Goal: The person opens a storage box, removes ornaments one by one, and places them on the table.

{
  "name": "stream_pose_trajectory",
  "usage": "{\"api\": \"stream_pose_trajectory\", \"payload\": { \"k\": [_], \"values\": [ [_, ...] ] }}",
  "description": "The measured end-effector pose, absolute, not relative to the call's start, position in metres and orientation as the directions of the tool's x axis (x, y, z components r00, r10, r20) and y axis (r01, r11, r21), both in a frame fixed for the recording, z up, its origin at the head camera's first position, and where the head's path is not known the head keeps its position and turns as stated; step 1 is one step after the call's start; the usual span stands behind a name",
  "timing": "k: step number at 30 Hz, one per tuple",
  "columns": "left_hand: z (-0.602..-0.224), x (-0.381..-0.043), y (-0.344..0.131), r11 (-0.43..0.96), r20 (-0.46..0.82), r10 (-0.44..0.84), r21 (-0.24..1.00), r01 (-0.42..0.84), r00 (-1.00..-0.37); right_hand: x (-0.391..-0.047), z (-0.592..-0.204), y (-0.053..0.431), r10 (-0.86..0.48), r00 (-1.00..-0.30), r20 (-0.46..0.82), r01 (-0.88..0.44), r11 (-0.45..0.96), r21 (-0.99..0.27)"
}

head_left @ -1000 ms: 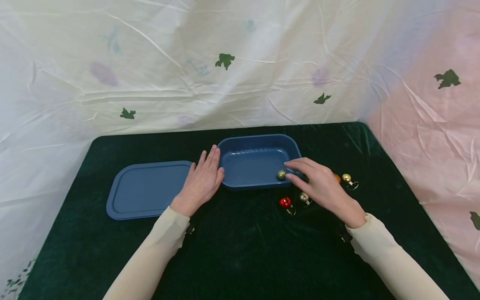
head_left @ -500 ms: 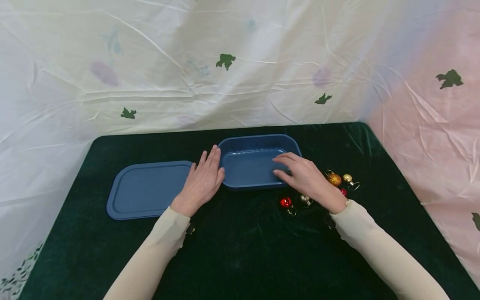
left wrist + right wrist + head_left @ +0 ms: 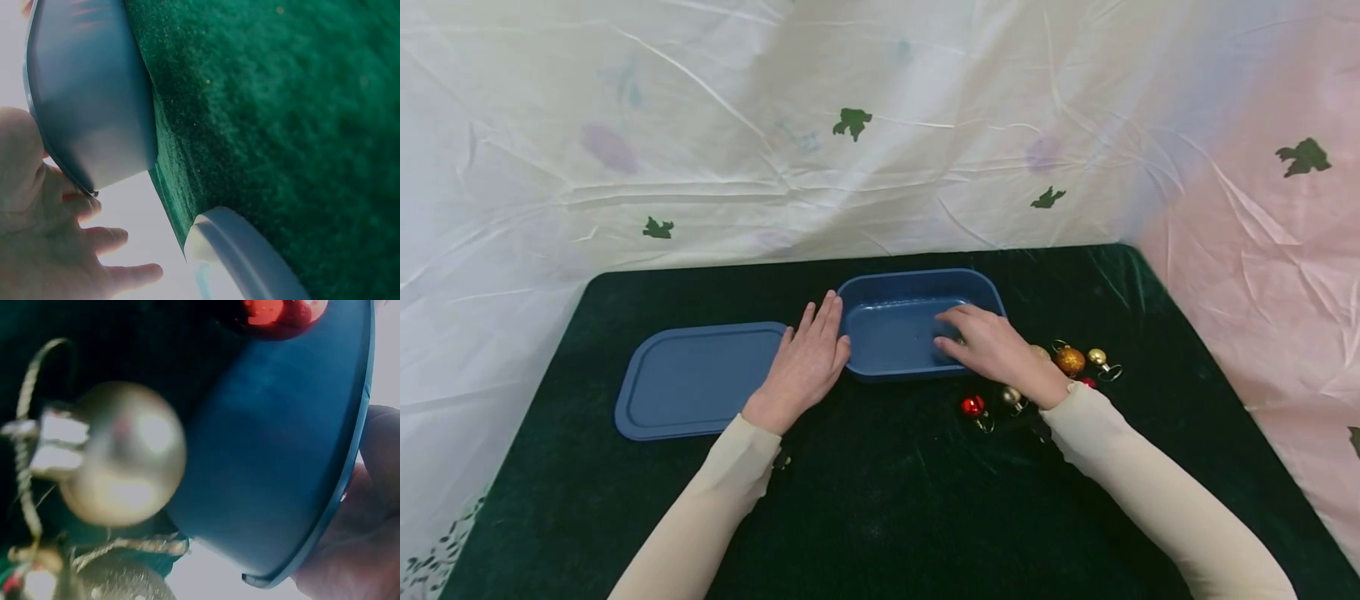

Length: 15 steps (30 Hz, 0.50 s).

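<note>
My left hand lies with straight fingers against the left side of a deep blue plastic box. In the left wrist view, the palm and thumb touch the box's rim. The right hand reaches over the box's right front corner, its fingers lightly bent and a gap between thumb and forefinger. Just inside that gap, a small gold ball ornament barely shows; the hand hides most of it. Outside the box near the right wrist lie a shiny red ball ornament and a pale gold ball ornament.
A flat blue lid lies left of the box. More ornaments rest to the right, including an orange ball and a small gold ball with a string loop. Dark green cloth covers the table; a pale curtain hangs behind.
My right hand has moved left, further over the box, and now covers most of the gold ball that was in plain view there. The left hand stays in place.
</note>
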<state>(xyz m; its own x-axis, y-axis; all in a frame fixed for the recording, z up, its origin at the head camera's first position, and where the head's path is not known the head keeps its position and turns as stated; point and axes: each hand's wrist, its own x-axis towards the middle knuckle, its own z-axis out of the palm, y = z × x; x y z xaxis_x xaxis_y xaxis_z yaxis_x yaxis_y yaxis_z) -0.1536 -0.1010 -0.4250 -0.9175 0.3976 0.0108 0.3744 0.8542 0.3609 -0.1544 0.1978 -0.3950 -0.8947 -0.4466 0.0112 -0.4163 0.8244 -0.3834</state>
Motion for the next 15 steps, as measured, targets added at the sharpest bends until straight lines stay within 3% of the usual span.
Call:
{"api": "stream_pose_trajectory", "payload": {
  "k": [15],
  "values": [
    [-0.425, -0.153, -0.1, 0.857, 0.004, 0.393, 0.36, 0.368, -0.92, -0.169, -0.398, 0.194, -0.519, -0.854, -0.032, -0.406, 0.704, -0.582]
  ]
}}
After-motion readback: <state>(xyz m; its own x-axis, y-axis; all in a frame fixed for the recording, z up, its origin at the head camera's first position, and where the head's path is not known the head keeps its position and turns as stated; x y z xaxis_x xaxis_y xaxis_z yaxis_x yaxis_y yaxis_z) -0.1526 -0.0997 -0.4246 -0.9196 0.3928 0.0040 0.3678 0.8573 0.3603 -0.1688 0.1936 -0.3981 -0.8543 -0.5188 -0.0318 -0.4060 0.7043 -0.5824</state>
